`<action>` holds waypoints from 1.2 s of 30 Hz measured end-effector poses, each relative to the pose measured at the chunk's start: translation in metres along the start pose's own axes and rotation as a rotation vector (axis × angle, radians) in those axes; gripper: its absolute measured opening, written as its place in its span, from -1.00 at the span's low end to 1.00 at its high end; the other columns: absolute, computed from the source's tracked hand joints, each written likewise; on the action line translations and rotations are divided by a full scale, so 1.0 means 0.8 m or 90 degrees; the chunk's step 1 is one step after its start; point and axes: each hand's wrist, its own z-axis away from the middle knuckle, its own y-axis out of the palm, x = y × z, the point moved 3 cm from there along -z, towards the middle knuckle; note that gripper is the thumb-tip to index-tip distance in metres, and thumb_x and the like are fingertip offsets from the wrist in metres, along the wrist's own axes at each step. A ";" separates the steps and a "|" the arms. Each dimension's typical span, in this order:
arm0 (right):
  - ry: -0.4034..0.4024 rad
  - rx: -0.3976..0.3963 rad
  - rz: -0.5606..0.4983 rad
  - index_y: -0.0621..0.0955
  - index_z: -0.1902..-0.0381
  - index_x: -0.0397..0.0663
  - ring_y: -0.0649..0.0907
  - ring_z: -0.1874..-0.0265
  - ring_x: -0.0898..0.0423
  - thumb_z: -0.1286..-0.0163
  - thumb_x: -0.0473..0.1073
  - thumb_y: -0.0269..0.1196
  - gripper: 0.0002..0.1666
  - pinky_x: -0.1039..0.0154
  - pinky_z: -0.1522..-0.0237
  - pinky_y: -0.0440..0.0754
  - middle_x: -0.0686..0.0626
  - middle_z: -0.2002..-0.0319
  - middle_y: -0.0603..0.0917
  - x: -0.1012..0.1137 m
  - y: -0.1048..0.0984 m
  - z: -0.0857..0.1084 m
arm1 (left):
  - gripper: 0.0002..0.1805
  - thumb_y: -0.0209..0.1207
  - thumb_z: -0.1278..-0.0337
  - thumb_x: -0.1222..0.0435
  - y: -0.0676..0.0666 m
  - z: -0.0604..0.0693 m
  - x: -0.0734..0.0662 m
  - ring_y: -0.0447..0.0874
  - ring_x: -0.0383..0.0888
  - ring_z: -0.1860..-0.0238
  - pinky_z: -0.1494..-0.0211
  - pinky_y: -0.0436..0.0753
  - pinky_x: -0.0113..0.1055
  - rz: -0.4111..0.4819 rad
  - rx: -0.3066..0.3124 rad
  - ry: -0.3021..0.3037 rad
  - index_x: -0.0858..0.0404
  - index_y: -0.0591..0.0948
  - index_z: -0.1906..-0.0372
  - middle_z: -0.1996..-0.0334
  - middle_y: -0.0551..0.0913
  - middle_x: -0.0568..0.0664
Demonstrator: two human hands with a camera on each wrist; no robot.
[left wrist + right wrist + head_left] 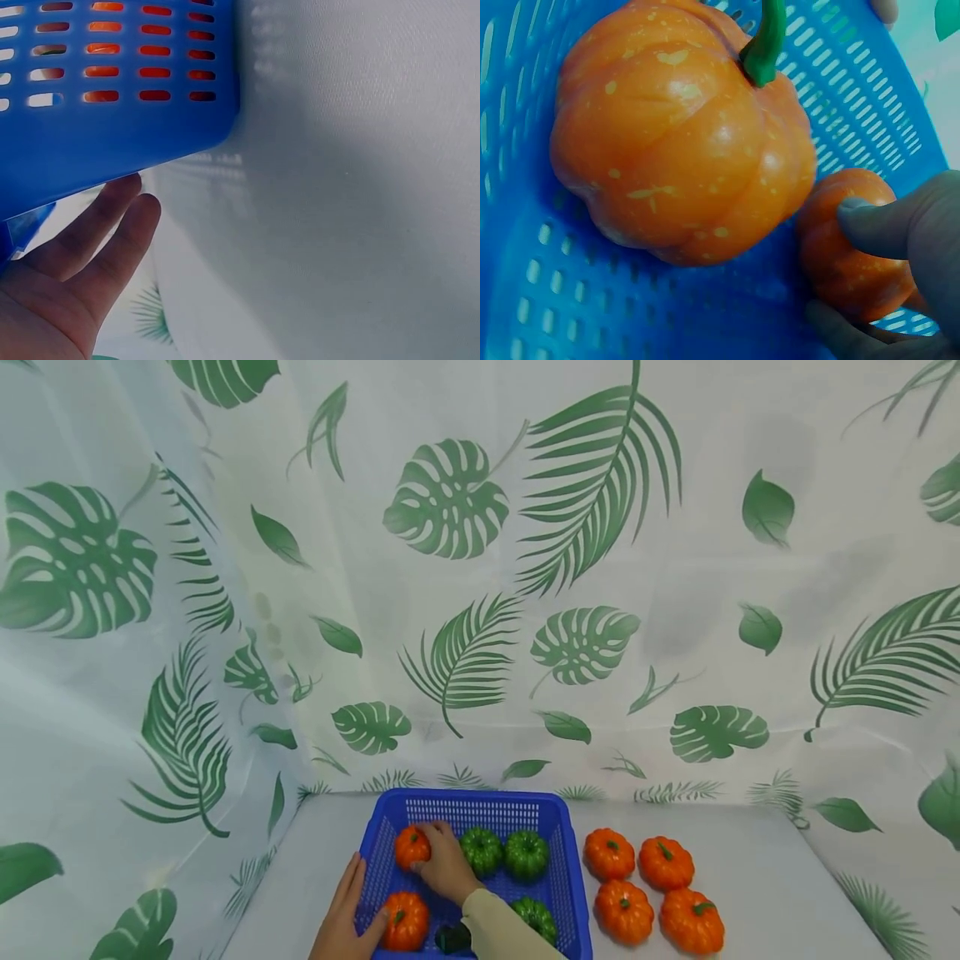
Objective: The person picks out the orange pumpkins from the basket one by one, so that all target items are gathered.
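Observation:
My right hand (447, 865) reaches into the blue plastic basket (480, 796) and grips a small orange pumpkin (409, 848) in its far left corner. In the right wrist view the thumb presses on this pumpkin (829, 240) from one side, with fingers on the other. Nearer the front left sits another orange pumpkin (406, 922), its green stem up. My left hand (346, 917) holds the basket's left rim, thumb over the inside and fingers along the outside. Three green pumpkins (527, 855) lie on the basket's right half, one partly behind the sleeve.
Several orange pumpkins (624, 912) stand grouped on the white table (765, 877), right of the basket. A dark object (453, 938) shows beside the right sleeve, its kind unclear. Leaf-printed white curtains (465, 577) enclose the table at the back and sides.

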 end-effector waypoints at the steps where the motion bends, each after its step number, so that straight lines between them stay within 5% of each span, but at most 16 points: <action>1: -0.008 -0.001 0.001 0.63 -0.33 -0.22 0.66 -0.13 -0.26 -0.28 -0.35 0.55 -0.35 -0.24 -0.10 0.71 -0.30 -0.23 0.56 0.002 -0.002 0.002 | -0.02 0.33 -0.40 0.07 0.000 0.000 0.000 0.23 0.42 -0.56 -0.45 0.35 0.42 -0.001 0.007 -0.004 0.45 0.16 -0.68 -0.69 0.06 0.27; 7: -0.048 -0.013 0.010 0.64 -0.34 -0.22 0.68 -0.10 -0.20 -0.31 -0.32 0.54 -0.36 -0.14 -0.10 0.75 -0.25 -0.21 0.59 0.012 -0.020 0.010 | -0.02 0.29 -0.46 0.04 0.001 0.002 0.000 0.13 0.39 -0.61 -0.51 0.21 0.41 -0.001 0.024 -0.021 0.39 0.10 -0.71 -0.72 -0.01 0.23; 15: -0.025 -0.016 -0.017 0.65 -0.35 -0.20 0.66 -0.13 -0.17 -0.29 -0.26 0.57 -0.33 -0.17 -0.17 0.71 -0.19 -0.22 0.63 0.018 -0.051 0.024 | -0.02 0.26 -0.49 0.05 -0.003 0.004 -0.006 0.05 0.39 -0.64 -0.52 0.16 0.38 -0.009 0.033 -0.036 0.36 0.04 -0.73 -0.73 -0.07 0.25; 27: -0.017 -0.040 -0.088 0.58 -0.41 -0.18 0.64 -0.21 -0.14 -0.35 -0.19 0.53 -0.29 -0.17 -0.25 0.65 -0.14 -0.29 0.62 0.026 -0.095 0.066 | -0.05 0.24 -0.49 0.12 0.007 0.011 -0.002 -0.01 0.37 -0.66 -0.56 0.12 0.34 -0.010 0.036 -0.025 0.40 0.04 -0.72 -0.73 -0.08 0.27; 36: -0.018 -0.080 -0.108 0.56 -0.42 -0.20 0.63 -0.20 -0.20 -0.35 -0.25 0.53 -0.28 -0.29 -0.23 0.64 -0.21 -0.30 0.60 0.029 -0.134 0.092 | -0.06 0.22 -0.54 0.14 -0.004 0.005 -0.007 -0.05 0.38 -0.66 -0.58 0.07 0.33 -0.028 0.049 -0.006 0.43 0.00 -0.72 -0.73 -0.12 0.29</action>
